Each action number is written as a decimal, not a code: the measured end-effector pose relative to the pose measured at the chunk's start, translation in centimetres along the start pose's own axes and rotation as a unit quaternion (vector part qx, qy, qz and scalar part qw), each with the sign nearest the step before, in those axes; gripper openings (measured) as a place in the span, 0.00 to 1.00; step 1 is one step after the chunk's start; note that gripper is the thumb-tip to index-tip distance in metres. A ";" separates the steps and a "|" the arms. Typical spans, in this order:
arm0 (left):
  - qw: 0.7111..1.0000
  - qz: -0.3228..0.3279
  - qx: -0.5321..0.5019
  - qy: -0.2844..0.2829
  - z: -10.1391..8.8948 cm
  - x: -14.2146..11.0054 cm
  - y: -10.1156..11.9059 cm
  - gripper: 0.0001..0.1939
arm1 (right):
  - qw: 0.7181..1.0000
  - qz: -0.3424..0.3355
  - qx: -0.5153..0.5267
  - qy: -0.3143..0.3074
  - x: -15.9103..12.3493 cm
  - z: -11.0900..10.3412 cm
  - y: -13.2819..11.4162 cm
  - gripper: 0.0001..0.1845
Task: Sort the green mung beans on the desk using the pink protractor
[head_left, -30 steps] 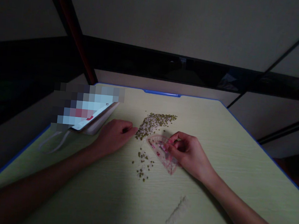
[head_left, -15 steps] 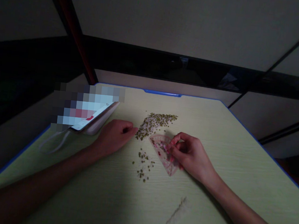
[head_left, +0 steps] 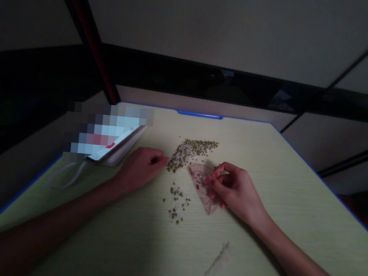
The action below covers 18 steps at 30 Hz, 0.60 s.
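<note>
My right hand [head_left: 235, 190] pinches a clear plastic protractor [head_left: 204, 203] with pink markings between thumb and fingers. The protractor is close to the tabletop, and its right part is hidden by my fingers. Just beyond its upper left corner lies a pile of small green beans mixed with white grains [head_left: 187, 152]. A looser scatter of green beans [head_left: 176, 204] is to its left. My left hand [head_left: 142, 168] rests on the table in a loose fist, its fingertips at the pile's left edge; nothing shows in it.
At the left a phone [head_left: 115, 138], partly pixelated, leans in a pale case with a strap loop [head_left: 65, 183]. A thin line of pale debris [head_left: 217, 260] lies near the front. The light table [head_left: 111, 248] has a blue edge; pale panels [head_left: 214, 28] stand behind it.
The protractor has turned slightly in my right hand, its upper left corner shifting a little right and its lower tip a little left. My left hand and the piles look unchanged.
</note>
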<state>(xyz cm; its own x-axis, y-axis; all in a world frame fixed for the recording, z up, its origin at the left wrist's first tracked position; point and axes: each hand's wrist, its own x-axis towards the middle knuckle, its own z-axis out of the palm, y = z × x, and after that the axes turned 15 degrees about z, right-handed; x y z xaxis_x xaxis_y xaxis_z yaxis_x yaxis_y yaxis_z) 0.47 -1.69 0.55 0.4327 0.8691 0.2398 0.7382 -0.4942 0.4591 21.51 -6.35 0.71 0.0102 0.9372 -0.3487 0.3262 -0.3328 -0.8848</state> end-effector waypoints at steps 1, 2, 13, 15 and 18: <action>1.000 -0.001 0.000 0.000 0.0 0.0 0.0 0.18 | 1.000 -0.001 0.002 0.001 0.0 0.0 0.0 0.08; 1.000 -0.001 -0.001 0.000 0.0 0.0 0.0 0.18 | 1.000 -0.001 0.005 0.001 0.0 0.0 0.0 0.08; 1.000 -0.006 -0.007 -0.003 -0.1 0.1 0.2 0.18 | 1.000 -0.006 0.008 0.009 0.5 0.2 0.2 0.07; 1.000 -0.005 -0.005 -0.003 0.0 0.1 0.1 0.18 | 1.000 -0.004 0.008 0.012 0.5 0.1 0.2 0.07; 1.000 0.000 -0.005 0.000 0.0 0.1 0.1 0.18 | 1.000 -0.002 0.008 0.016 0.5 0.1 0.2 0.08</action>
<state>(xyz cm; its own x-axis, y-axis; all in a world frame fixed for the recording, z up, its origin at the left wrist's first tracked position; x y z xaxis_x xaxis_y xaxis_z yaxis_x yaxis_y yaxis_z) 0.59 -1.70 0.61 0.4325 0.8695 0.2387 0.7333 -0.4932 0.4679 21.53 -5.99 0.31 0.0402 0.9413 -0.3351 0.3109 -0.3305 -0.8911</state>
